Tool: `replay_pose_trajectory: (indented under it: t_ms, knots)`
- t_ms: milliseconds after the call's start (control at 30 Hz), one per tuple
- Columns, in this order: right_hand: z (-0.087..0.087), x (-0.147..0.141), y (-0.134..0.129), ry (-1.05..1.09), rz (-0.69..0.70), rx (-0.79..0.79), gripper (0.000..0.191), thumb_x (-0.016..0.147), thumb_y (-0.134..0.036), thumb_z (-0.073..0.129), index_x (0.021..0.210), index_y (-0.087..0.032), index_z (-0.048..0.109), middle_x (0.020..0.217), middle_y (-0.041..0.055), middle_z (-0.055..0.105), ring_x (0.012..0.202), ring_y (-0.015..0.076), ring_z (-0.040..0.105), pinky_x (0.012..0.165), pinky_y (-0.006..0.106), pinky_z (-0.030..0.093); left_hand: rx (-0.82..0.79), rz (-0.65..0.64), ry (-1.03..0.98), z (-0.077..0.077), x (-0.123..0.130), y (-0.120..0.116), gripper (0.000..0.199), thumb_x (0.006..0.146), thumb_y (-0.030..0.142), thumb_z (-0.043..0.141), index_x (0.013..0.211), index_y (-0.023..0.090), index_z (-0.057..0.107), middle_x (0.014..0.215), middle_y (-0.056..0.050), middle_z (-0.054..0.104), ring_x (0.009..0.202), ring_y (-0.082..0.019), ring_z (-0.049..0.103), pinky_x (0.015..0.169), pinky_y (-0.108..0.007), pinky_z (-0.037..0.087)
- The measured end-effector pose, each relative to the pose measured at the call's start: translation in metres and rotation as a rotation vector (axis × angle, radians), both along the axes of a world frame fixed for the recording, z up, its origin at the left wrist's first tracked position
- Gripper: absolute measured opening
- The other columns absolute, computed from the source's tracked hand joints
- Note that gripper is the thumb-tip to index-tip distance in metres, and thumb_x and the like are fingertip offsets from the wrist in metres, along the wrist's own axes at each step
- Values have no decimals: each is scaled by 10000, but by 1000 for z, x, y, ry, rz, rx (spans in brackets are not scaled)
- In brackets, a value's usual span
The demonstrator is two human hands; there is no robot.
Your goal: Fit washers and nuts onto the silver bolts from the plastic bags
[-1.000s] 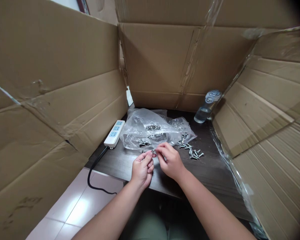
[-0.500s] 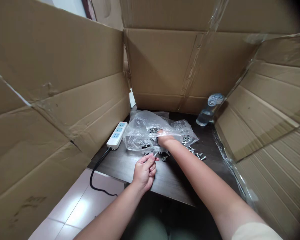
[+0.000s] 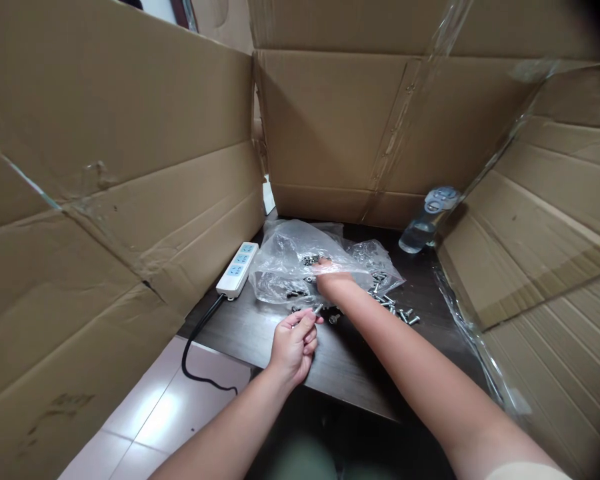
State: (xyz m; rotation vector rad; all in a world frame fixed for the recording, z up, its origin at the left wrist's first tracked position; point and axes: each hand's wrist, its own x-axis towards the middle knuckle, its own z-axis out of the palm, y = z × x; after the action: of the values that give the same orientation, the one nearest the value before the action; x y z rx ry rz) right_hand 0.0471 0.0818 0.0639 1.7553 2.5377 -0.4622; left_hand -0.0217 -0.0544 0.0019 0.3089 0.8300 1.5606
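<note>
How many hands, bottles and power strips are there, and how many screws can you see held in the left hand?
Left hand and right hand: 2
Bottle: 1
Power strip: 1
Held screw: 1
Total: 5

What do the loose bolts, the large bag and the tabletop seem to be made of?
Loose bolts: metal, probably plated steel, judging by silvery glints. Large bag: translucent plastic film, glossy, with highlights along its creases. Tabletop: dark wood or laminate; faint grain and soft sheen leave that open.
</note>
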Motion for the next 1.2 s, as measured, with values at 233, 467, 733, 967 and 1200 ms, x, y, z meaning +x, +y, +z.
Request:
replay_pose_trajectory:
  t_ms: [233, 467, 733, 967, 1200]
  knots:
    - [-21, 70, -52, 814, 188, 150, 204, 824, -128, 532, 953, -159, 687, 967, 99, 643, 834, 186, 643, 779, 315, 532, 34, 35, 118, -2, 3, -3, 322, 618, 267, 800, 853, 104, 653, 636, -64, 647, 384, 3, 317, 351, -132, 171]
    - [-43, 105, -93, 1328, 76, -281, 165, 775, -286, 676, 894, -178, 710, 988, 62, 599, 802, 171, 665, 810, 351, 560, 45, -69, 224, -1, 8, -4, 276, 624, 264, 796, 808, 96, 675, 580, -32, 606, 376, 0, 300, 347, -143, 164]
    - [-45, 102, -100, 1354, 47, -278, 204, 757, -322, 697, 902, -180, 718, 980, 70, 624, 780, 169, 653, 765, 345, 568, 22, -180, 315, 2, 10, -7, 284, 609, 287, 804, 784, 96, 688, 529, -15, 583, 356, -4, 308, 351, -157, 165]
    - [-45, 105, -99, 1275, 121, -140, 150, 781, -276, 677, 898, -195, 725, 953, 74, 634, 860, 185, 627, 767, 334, 551, 15, -184, 330, 1, 10, -5, 290, 603, 305, 808, 764, 97, 687, 527, -16, 581, 359, -4, 301, 354, -159, 164]
    - [-48, 104, -99, 1259, 111, -149, 166, 793, -296, 664, 909, -191, 719, 968, 75, 634, 846, 180, 634, 762, 330, 559, 36, -200, 329, -1, 9, -5, 290, 611, 314, 800, 770, 96, 694, 533, -16, 578, 364, -6, 307, 357, -162, 170]
